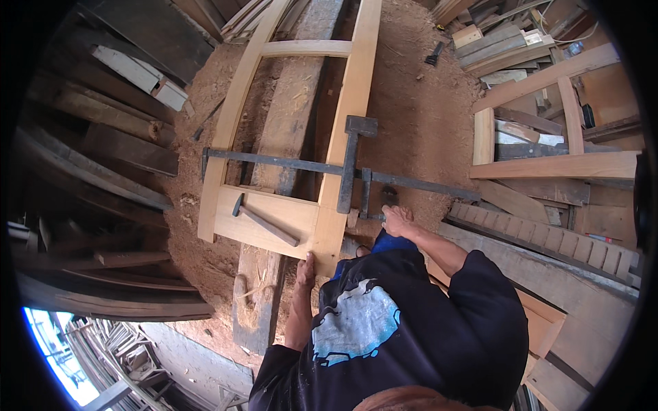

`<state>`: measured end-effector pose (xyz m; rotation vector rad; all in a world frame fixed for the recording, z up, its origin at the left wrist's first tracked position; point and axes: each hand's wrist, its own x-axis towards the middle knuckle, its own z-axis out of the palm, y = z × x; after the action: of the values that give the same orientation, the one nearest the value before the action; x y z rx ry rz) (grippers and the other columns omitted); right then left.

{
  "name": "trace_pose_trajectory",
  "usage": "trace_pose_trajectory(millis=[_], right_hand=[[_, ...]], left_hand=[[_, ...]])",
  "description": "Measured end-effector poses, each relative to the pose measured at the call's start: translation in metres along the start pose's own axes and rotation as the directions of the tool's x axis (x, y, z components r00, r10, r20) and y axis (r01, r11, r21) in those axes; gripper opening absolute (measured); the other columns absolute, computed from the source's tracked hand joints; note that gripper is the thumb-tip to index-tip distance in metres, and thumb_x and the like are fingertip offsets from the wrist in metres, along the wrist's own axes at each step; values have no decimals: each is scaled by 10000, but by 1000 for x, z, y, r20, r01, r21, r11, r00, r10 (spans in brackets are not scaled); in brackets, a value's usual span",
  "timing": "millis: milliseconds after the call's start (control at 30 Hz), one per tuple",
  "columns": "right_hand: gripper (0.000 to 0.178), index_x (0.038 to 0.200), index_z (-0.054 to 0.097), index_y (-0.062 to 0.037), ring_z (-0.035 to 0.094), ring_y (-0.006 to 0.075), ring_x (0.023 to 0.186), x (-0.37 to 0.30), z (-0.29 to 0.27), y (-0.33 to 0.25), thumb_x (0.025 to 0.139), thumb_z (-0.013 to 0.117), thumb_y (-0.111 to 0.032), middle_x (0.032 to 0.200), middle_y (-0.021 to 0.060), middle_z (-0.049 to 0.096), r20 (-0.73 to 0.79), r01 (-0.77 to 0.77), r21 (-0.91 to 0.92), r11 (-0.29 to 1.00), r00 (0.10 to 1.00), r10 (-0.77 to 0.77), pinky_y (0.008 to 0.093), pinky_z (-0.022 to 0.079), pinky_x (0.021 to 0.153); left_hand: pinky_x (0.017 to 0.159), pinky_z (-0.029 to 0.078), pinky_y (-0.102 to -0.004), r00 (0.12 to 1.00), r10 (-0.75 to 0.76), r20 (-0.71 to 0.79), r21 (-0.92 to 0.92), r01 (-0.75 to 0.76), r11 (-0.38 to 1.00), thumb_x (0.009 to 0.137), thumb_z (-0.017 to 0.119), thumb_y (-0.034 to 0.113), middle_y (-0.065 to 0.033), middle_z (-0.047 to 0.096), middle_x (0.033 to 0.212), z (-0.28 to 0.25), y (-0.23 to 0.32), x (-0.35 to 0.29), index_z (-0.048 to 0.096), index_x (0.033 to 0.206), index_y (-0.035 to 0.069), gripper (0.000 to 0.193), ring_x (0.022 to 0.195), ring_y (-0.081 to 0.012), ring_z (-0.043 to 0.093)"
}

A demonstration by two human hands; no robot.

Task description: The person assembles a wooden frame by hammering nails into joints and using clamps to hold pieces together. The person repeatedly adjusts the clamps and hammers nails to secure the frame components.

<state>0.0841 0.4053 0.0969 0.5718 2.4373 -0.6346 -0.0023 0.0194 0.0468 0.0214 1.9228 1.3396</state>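
Observation:
A pale wooden frame (229, 130) with crossbars and a panel at its near end lies over a heavy timber beam (282, 130). My left hand (306, 270) grips the frame's near edge, thumb uppermost. Across the frame runs a long dark bar clamp (288, 162), its far jaw against the left side piece. My right hand (396, 220) is closed at the clamp's screw end, just right of the frame; the handle is mostly hidden by the fingers. A T-shaped dark metal piece (349, 164) rests over the right side piece. On the panel lies a hammer (267, 226).
A second wooden frame (569, 164) leans on stacked boards at the right. Dark planks (89, 164) crowd the left side. Sawdust (411, 103) covers the ground, with a small black tool (434, 53) on it. A long plank (534, 267) runs beside my right arm.

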Motion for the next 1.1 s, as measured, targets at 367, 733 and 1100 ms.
trace_pose_trajectory(millis=[367, 733, 1100], right_hand=[[281, 850, 729, -4, 710, 325, 819, 49, 8, 16, 796, 744, -279, 848, 164, 727, 405, -59, 165, 985, 914, -13, 458, 556, 740], [424, 1164, 682, -54, 699, 344, 1009, 42, -4, 28, 765, 631, -189, 1075, 196, 721, 379, 130, 233, 964, 900, -213, 456, 537, 819], [461, 1200, 646, 12, 622, 413, 1183, 21, -12, 1, 853, 699, -286, 1196, 273, 669, 271, 131, 74, 989, 951, -146, 492, 501, 982]], left_hand=[[893, 511, -368, 997, -80, -19, -192, 75, 979, 1055, 420, 531, -161, 675, 1135, 8, 2, -4, 576, 1291, -51, 646, 1035, -242, 643], [813, 533, -343, 975, -215, -58, -415, 173, 893, 992, 619, 473, -85, 656, 1177, 12, 7, 0, 537, 1355, -19, 617, 1003, -193, 632], [935, 492, -444, 817, 410, -405, 366, -266, 892, 983, 638, 316, -256, 602, 1180, 41, 140, 57, 481, 1307, -60, 520, 1054, -354, 607]])
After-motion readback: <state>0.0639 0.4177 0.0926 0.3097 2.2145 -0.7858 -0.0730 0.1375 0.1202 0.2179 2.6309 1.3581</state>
